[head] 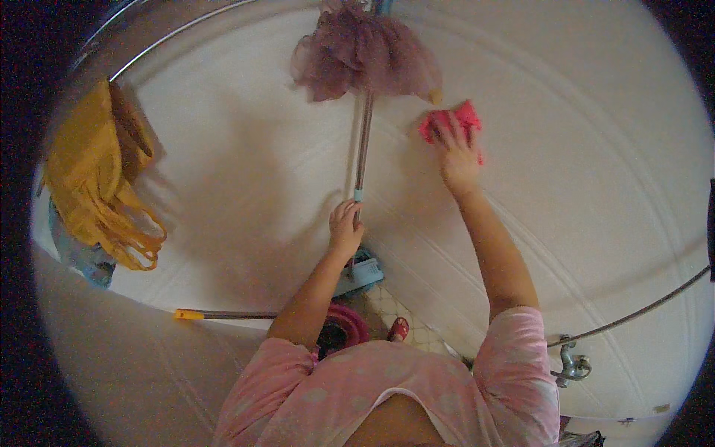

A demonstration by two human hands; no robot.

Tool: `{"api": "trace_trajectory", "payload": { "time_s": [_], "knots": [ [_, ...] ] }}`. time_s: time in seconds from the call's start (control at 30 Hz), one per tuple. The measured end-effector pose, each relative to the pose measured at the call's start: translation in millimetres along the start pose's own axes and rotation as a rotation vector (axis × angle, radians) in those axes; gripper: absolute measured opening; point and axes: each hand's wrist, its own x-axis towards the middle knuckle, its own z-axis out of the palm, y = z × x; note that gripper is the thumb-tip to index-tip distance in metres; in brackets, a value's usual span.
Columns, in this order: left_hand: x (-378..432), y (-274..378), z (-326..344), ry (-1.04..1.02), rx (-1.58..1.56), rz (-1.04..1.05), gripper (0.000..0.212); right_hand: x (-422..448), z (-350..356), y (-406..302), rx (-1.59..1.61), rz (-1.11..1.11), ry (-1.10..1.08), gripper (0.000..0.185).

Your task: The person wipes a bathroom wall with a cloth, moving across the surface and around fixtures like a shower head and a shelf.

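My left hand (345, 226) is on the metal pole (364, 139) of a long-handled tool, its fingers around the shaft just below a pale blue collar. At the lower end of the pole shows a light blue mop or broom head (360, 275). With its fingers spread, my right hand (459, 162) presses a pink cloth (451, 124) flat against the pale wall. A purplish mesh bundle (366, 53) hangs in front of the pole's upper part, up and left of the cloth.
Yellow cloth or a bag (95, 167) hangs at the left from a metal rail (167, 42). Lower down are an orange-tipped handle (190, 314), a pink basin (357, 324) and a red shoe (399, 328) on floor tiles. A metal tap (574, 366) with a hose (642, 310) is at right.
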Motion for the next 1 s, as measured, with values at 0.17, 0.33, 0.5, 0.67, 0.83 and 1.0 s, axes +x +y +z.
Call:
{"api": "trace_trajectory", "payload": {
  "time_s": [0.17, 0.33, 0.5, 0.67, 0.83, 1.0],
  "knots": [
    [8.2, -1.4, -14.2, 0.05, 0.052, -0.01, 0.046, -36.5, -67.7, 42.8, -0.153, 0.239, 0.206, 0.051],
    [22.4, 1.6, -24.9, 0.09, 0.055, -0.013, 0.046, -29.8, -105.2, 62.8, -0.186, 0.431, 0.366, 0.062],
    [33.5, 26.1, -25.0, 0.077, 0.049, 0.023, 0.046, 37.7, -113.7, 63.9, -0.141, 0.307, 0.438, 0.055],
    [27.5, 20.9, -31.8, 0.108, 0.037, 0.057, 0.046, 87.2, -80.8, 31.9, -0.075, 0.109, 0.384, 0.045],
    [5.2, 13.1, -64.7, 0.155, 0.086, 0.041, 0.047, 40.7, -17.6, -17.9, -0.005, -0.06, 0.128, 0.036],
    [3.9, 26.6, -106.9, 0.195, 0.168, -0.014, 0.051, -54.1, 47.4, -32.3, 0.184, -0.14, -0.03, 0.041]
  ]
}}
